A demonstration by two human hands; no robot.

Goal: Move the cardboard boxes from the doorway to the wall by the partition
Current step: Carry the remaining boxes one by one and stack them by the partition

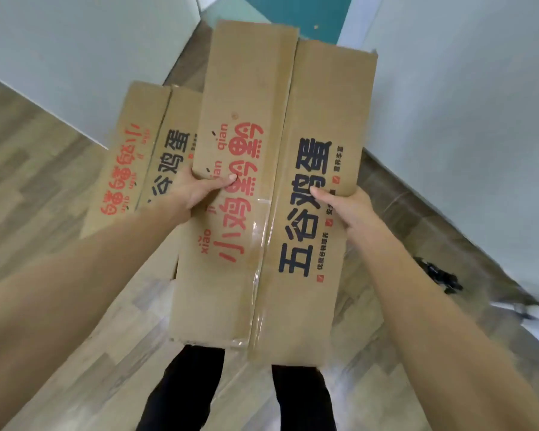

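Observation:
A long brown cardboard box [262, 98] with red and black printed characters and clear tape along its top seam fills the middle of the head view, held up in front of me. My left hand [193, 188] grips its left edge, thumb on top. My right hand [352, 209] grips its right edge, thumb on the lid. A second cardboard box [137, 150] with the same print lies on the floor behind and to the left, partly hidden by the held box and my left hand.
White walls [75, 57] close in on the left and on the right, leaving a narrow passage of wood-look floor [28, 169]. A teal surface [296, 10] shows at the far end. A small black object [442, 278] lies by the right wall. My legs stand below the box.

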